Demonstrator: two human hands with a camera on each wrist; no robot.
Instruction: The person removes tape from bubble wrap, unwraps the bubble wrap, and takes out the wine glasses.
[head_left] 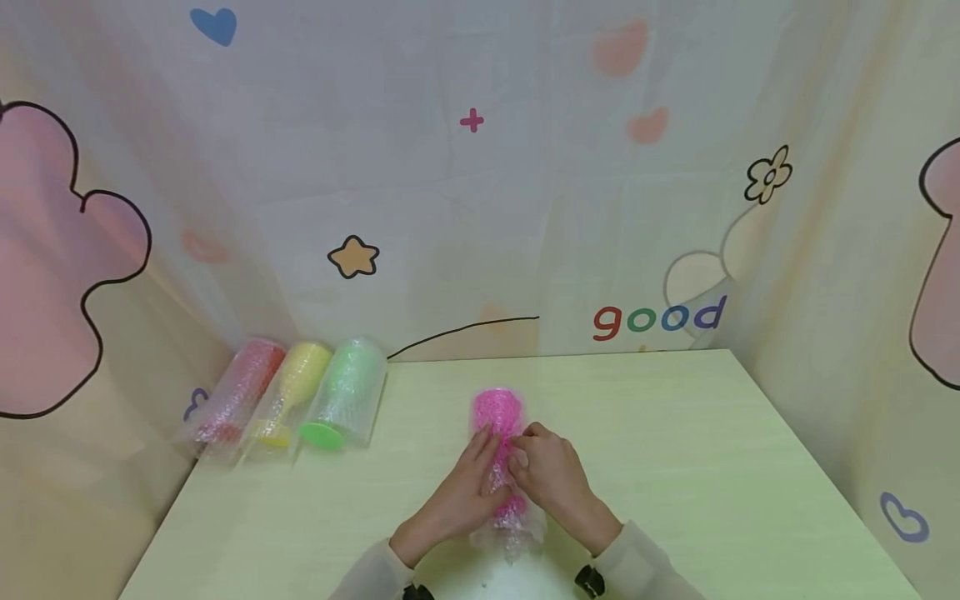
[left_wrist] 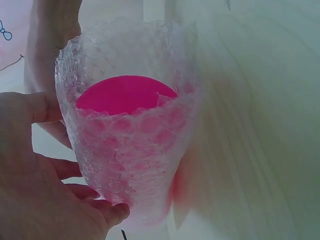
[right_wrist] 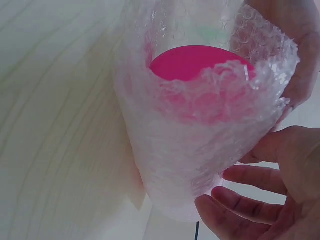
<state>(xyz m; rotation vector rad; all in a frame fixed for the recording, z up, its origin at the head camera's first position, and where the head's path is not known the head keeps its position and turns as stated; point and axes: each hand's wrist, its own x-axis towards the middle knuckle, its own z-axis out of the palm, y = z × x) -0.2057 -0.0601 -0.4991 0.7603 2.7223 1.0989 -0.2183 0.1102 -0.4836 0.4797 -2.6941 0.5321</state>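
A bright pink goblet-like piece (head_left: 497,407) lies lengthwise on the table in front of me, rolled in clear bubble wrap (head_left: 512,543). Both wrist views look into the wrap's loose near end, where a flat round pink base (left_wrist: 125,95) shows inside. My left hand (head_left: 456,498) rests along the left side of the roll, its fingers fairly straight against the wrap. On the other side, my right hand (head_left: 557,477) has bent fingers and pinches the wrap near the roll's middle. The hands cover part of the narrow section.
Three more wrapped pieces, red (head_left: 243,383), yellow (head_left: 302,375) and green (head_left: 351,375), lie side by side at the table's back left. A printed curtain (head_left: 420,167) hangs behind the pale wood-grain table (head_left: 712,467).
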